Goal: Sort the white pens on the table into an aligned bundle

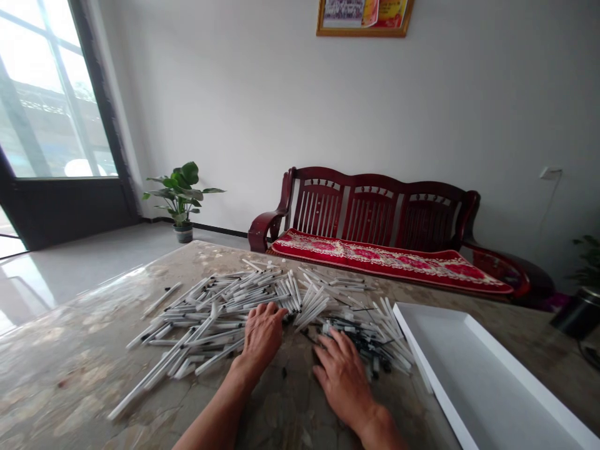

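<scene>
A wide heap of white pen barrels point(199, 337), many with dark ends, is spread across the patterned table. My left hand point(263, 334) lies on the near edge of this heap, its fingers stretched forward over the barrels and nothing seen in its grasp. To the right is a pile of small black and clear pen parts point(370, 347), too jumbled to tell apart. My right hand point(342, 369) rests at this pile's left edge with its fingers apart, slightly blurred. Its fingertips touch or nearly touch the parts; I cannot tell which.
A shallow white tray point(482, 375) stands on the table point(89, 369) at the right, against some barrels. Behind the table is a dark red wooden bench point(370, 209) with a red patterned cover. A dark canister point(579, 312) sits at the far right. A potted plant point(180, 194) stands on the floor.
</scene>
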